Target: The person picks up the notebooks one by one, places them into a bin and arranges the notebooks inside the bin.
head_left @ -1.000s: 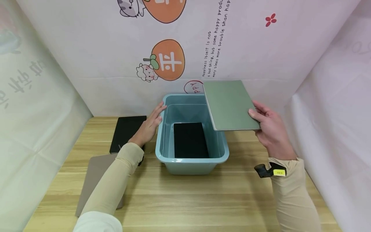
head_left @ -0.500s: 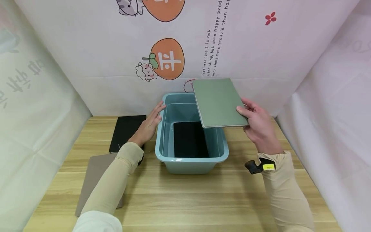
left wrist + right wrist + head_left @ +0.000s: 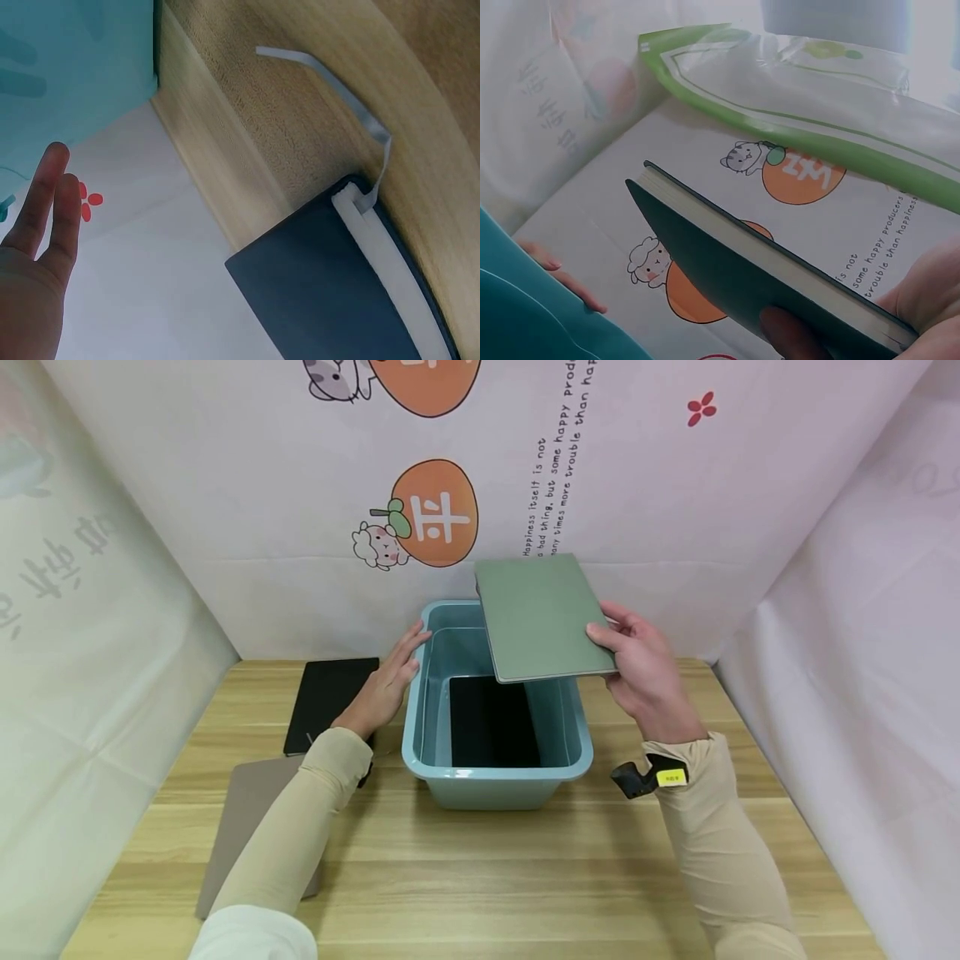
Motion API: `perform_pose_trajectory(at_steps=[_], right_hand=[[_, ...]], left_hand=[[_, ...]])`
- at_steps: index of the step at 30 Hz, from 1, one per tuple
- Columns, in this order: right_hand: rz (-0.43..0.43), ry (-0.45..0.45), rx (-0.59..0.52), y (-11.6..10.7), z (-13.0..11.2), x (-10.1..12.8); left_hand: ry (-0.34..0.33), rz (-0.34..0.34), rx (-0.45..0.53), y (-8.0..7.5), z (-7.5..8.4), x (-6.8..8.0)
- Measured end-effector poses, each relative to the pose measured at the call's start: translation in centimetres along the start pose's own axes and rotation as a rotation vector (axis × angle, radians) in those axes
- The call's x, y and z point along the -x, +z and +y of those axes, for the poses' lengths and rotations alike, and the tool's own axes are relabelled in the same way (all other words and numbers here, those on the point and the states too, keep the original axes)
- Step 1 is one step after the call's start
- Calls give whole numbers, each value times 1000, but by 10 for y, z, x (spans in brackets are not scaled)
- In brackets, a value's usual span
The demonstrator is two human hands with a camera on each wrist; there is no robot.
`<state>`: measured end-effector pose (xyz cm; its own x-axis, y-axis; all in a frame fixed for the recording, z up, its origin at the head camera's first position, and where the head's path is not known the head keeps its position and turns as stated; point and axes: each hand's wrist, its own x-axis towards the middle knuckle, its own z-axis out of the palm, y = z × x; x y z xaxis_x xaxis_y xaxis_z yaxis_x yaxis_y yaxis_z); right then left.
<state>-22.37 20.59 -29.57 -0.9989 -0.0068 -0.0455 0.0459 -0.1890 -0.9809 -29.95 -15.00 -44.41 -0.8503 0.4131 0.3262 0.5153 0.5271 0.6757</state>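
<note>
Head camera: my right hand (image 3: 645,668) grips a sage-green, flat rectangular hardcover notebook (image 3: 540,618) by its right edge near the close corner, thumb laid on the upper cover. The notebook is held in the air over the far right part of a pale blue, deep rectangular plastic bin (image 3: 487,793), hiding some of its rim. A flat black rectangular notebook-like item (image 3: 491,727) lies on the bin's floor. My left hand (image 3: 378,693) grasps nothing; its fingers stand extended at the bin's left rim, and I cannot tell whether they touch it.

I judge the step in hand to be bringing the green notebook in over the bin. From here, I think the move calls for a little more leftward travel so the cover sits inside the rim, then a lowering onto the black item, with care that the hand clears the right wall.

The green cover faces up towards me. Foreshortening makes me cautious, but the long axis seems to run near to far, far end leaning left, roughly along the bin's own length. On my right wrist feed, the cream page edge slants up and away from the hand
</note>
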Motion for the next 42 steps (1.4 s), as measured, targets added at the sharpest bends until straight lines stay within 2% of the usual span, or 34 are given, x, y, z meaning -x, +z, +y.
perform_pose_trajectory(at_steps=[23,31,42], right_hand=[[-31,54,18,34,4,-15],[-24,57,37,38,13,-19],[-35,76,26,43,23,-24]], left_hand=[[16,4,13,-2,-2,-2],[23,4,42,1,-5,-2],[11,2,28,1,-6,-1]])
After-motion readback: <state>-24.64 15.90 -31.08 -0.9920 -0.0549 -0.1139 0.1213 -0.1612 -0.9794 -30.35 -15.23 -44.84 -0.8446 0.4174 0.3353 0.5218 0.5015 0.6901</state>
